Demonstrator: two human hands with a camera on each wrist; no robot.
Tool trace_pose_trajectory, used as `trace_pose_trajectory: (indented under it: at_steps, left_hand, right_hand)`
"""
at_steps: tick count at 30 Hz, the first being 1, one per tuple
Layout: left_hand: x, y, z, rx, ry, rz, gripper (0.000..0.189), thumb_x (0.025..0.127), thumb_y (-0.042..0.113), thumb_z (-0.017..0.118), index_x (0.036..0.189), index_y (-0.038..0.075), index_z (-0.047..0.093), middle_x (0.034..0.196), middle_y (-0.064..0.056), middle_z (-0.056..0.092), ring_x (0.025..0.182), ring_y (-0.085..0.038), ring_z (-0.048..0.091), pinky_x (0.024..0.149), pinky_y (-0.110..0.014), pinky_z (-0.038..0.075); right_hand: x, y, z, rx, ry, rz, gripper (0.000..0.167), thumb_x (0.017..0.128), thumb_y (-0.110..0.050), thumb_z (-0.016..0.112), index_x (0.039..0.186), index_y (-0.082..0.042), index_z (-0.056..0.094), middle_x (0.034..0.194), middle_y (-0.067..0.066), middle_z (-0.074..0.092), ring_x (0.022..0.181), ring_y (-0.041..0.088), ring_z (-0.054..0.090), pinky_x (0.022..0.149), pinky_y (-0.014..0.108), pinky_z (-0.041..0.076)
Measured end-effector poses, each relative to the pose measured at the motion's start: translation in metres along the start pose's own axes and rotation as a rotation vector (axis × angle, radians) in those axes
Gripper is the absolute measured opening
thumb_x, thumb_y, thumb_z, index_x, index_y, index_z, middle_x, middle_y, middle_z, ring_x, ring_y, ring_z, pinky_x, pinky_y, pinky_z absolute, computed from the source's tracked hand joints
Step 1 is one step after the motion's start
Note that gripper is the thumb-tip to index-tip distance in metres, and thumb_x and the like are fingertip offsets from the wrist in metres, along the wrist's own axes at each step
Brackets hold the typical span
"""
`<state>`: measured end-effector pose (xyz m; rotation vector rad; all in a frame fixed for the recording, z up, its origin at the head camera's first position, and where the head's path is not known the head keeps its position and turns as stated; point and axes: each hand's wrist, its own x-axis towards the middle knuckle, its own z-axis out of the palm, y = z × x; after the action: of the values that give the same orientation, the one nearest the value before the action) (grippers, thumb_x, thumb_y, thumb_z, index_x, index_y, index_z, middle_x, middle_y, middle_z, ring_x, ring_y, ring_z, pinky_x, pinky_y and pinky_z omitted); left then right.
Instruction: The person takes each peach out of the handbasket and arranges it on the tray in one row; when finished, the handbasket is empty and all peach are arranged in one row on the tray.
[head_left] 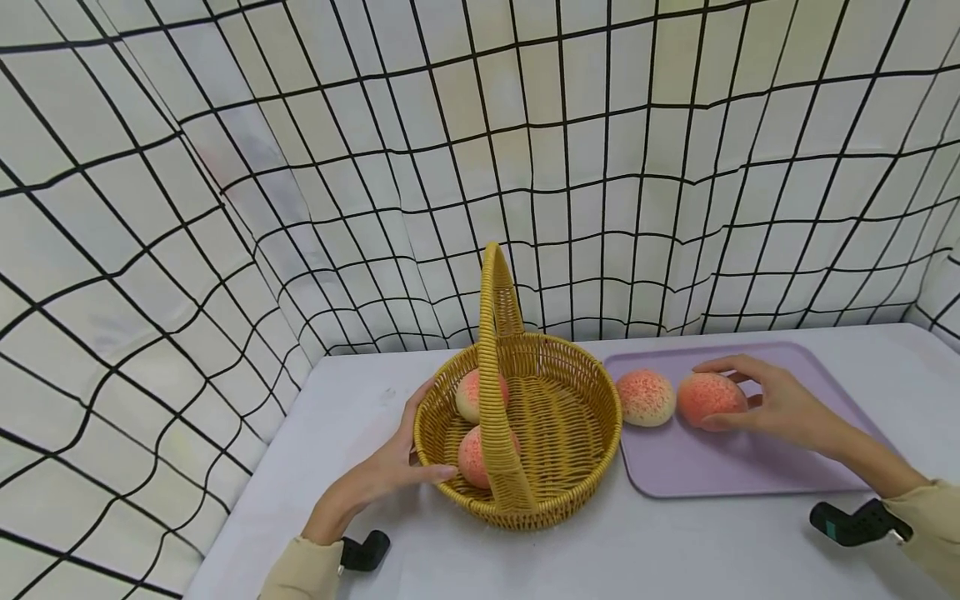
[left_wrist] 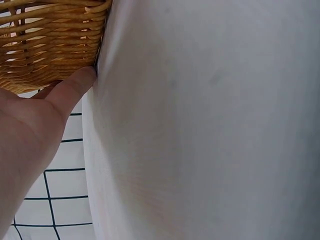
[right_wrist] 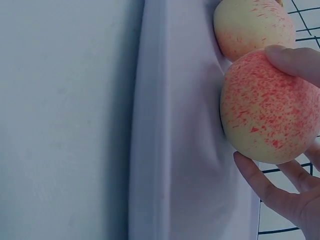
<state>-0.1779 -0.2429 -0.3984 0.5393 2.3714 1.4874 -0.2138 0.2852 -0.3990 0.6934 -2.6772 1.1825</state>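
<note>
In the head view my left hand (head_left: 386, 462) holds the left side of a round wicker basket (head_left: 613, 400), thumb at the front rim and fingers along the outer wall. The left wrist view shows a finger (left_wrist: 75, 87) low against the basket's weave (left_wrist: 55, 50). Two pinkish peaches, one behind (head_left: 470, 397) and one in front (head_left: 474, 458), lie inside the basket's left half, partly behind its tall handle (head_left: 491, 358). My right hand (head_left: 780, 408) grips a speckled peach (right_wrist: 267, 112) between thumb and fingers over a purple tray (head_left: 750, 475). Another peach (head_left: 645, 397) rests beside it at the tray's left end.
A white cloth covers the table (head_left: 570, 558). Behind and to the left stands a white curtain with a black grid (head_left: 555, 192). The tray's left edge sits close against the basket. Dark wrist devices (head_left: 365, 552) are strapped at both sleeves.
</note>
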Motion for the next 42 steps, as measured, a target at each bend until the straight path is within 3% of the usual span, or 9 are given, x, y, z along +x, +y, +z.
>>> trace_pose_trajectory:
  at_steps: [5,12,20,29,42]
  left_hand:
    - [-0.0011,0.0017,-0.0003,0.000,0.008,-0.003,0.124,0.086,0.036,0.083,0.167,0.025,-0.011,0.172,-0.021,-0.002,0.153,-0.048,0.019,0.119,-0.066,0.020]
    - [-0.0005,0.0024,-0.0003,0.013,0.014,-0.009,0.125,0.085,0.037,0.083,0.167,0.025,-0.010,0.172,-0.021,-0.002,0.154,-0.048,0.018,0.119,-0.066,0.019]
    - [0.0006,0.0029,0.0003,0.014,0.009,-0.013,0.125,0.085,0.037,0.083,0.167,0.026,-0.010,0.172,-0.021,-0.003,0.154,-0.048,0.017,0.119,-0.066,0.018]
    - [0.0000,0.0031,0.0002,0.015,0.007,-0.022,0.124,0.086,0.036,0.083,0.167,0.027,-0.011,0.172,-0.020,-0.003,0.154,-0.047,0.017,0.119,-0.066,0.019]
    - [0.0010,-0.0005,0.0011,-0.003,0.004,-0.009,0.121,0.089,0.030,0.083,0.167,0.030,-0.010,0.172,-0.020,-0.002,0.154,-0.046,0.019,0.119,-0.061,0.024]
  right_hand:
    - [0.0014,-0.0005,0.0040,-0.002,0.006,0.020,0.063,0.080,-0.022,0.093,0.136,-0.016,0.064,0.135,0.003,0.062,0.105,-0.002,0.057,0.080,0.026,0.057]
    - [0.0010,0.0012,0.0076,0.006,0.031,-0.033,0.066,0.077,-0.013,0.094,0.135,-0.011,0.064,0.136,0.011,0.062,0.106,-0.005,0.057,0.083,0.022,0.054]
    - [0.0016,0.0041,0.0041,-0.080,0.051,-0.069,0.068,0.075,-0.014,0.096,0.134,-0.010,0.065,0.135,0.013,0.064,0.107,-0.012,0.052,0.084,0.024,0.053]
    - [0.0020,0.0046,0.0046,-0.065,0.047,-0.005,0.068,0.077,-0.020,0.095,0.137,-0.011,0.063,0.137,0.017,0.063,0.105,-0.010,0.051,0.081,0.024,0.051]
    - [0.0019,0.0070,0.0031,-0.034,0.057,-0.019,0.069,0.076,-0.016,0.095,0.137,-0.008,0.063,0.135,0.015,0.061,0.103,-0.007,0.053,0.080,0.019,0.052]
